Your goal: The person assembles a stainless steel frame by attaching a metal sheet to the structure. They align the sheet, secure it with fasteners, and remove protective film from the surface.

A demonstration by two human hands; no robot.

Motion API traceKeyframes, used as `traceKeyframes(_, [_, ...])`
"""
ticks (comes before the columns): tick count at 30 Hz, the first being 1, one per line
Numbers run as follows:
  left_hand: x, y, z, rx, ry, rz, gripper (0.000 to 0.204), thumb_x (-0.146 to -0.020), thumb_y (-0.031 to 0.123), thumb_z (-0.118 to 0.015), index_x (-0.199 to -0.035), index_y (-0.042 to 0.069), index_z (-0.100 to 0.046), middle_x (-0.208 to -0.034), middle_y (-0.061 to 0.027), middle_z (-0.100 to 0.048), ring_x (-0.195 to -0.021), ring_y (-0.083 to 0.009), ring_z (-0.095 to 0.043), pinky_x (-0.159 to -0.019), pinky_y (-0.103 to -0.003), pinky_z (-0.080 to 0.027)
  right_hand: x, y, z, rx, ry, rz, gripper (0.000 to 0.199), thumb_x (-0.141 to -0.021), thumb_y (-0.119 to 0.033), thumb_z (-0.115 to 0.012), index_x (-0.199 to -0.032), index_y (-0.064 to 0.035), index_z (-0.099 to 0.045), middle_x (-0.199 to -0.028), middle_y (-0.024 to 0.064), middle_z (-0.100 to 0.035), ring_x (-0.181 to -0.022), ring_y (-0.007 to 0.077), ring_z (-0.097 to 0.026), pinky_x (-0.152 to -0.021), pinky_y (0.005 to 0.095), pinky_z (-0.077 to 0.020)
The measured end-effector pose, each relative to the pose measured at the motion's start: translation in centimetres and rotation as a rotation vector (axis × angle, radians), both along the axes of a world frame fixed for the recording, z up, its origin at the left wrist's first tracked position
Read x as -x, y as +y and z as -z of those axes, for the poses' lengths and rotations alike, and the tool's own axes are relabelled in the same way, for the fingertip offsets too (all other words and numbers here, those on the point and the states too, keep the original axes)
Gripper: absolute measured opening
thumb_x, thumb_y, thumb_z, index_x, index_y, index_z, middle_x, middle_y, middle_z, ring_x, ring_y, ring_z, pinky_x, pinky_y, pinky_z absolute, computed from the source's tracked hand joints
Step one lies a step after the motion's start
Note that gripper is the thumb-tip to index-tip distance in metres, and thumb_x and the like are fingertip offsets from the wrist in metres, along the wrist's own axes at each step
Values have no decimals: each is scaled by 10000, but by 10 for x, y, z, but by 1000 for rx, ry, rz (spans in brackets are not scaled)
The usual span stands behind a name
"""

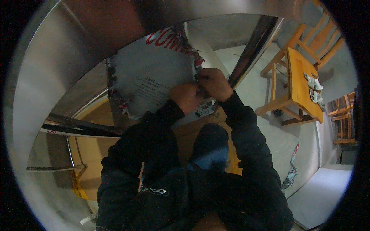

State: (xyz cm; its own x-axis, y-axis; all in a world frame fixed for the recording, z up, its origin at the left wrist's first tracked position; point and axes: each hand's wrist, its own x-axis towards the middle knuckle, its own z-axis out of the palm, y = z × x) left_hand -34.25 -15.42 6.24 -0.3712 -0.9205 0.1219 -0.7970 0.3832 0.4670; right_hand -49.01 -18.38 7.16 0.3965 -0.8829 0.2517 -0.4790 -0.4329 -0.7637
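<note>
A flat panel covered in pale grey protective film (148, 73) with red and dark print lies below me, under a shiny metal structure. The film's edges are ragged and torn on the left and right. My left hand (186, 97) rests at the panel's near right part with fingers curled in. Beside it, my right hand (216, 84) is closed in a pinch at the torn right edge of the film. The two hands almost touch. Their fingertips are partly hidden, and the left one's grip is hard to see.
A curved metal rim (32, 82) arches across the left and top. Dark shiny legs (256, 48) slant outward. Brown cardboard (90, 142) lies beneath. On the right stands a wooden chair (298, 73) with whitish gloves (314, 86) on its seat. Film scraps (291, 177) lie on the floor.
</note>
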Motion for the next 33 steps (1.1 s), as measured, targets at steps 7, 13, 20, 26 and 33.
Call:
traceKeyframes(7, [-21,-14,2,-242,252,159,364,-774,351,-622,-978,50,-606,-915,-155,-637,-830,-299,-616,-703,-386,-479,-7,-9,3,159,4,-81,165,-743,-94,-522,-802,53,-569,-704,171,-567,-636,247,-587,-597,351,-453])
traceKeyframes(13, [-33,-21,-2,-364,259,130,263,-765,246,-612,-940,51,-635,-842,-124,-652,-786,-231,-631,-715,-348,-475,-16,-14,-6,51,-14,-57,203,-720,-135,-534,-776,52,-591,-695,209,-573,-618,322,-575,-594,389,-446])
traceKeyframes(20, [-49,-26,-5,-485,449,162,257,-783,210,-603,-946,13,-627,-837,-116,-647,-795,-169,-608,-722,-301,-460,-26,-18,-15,87,-12,-43,208,-711,-147,-541,-749,51,-588,-662,216,-561,-592,334,-567,-577,397,-441])
traceKeyframes(26, [-57,-30,-10,-559,603,205,249,-794,196,-588,-934,-8,-621,-873,-73,-631,-854,-148,-571,-781,-289,-436,-28,-29,-8,391,249,-137,169,-723,-168,-546,-780,-33,-631,-780,153,-591,-794,317,-598,-704,396,-487])
traceKeyframes(33, [-63,-31,-19,-570,662,137,253,-788,170,-577,-973,5,-627,-954,-65,-625,-907,-143,-558,-838,-279,-409,-36,-46,4,351,144,-184,149,-700,-160,-543,-720,-49,-641,-790,135,-601,-753,309,-596,-686,409,-483])
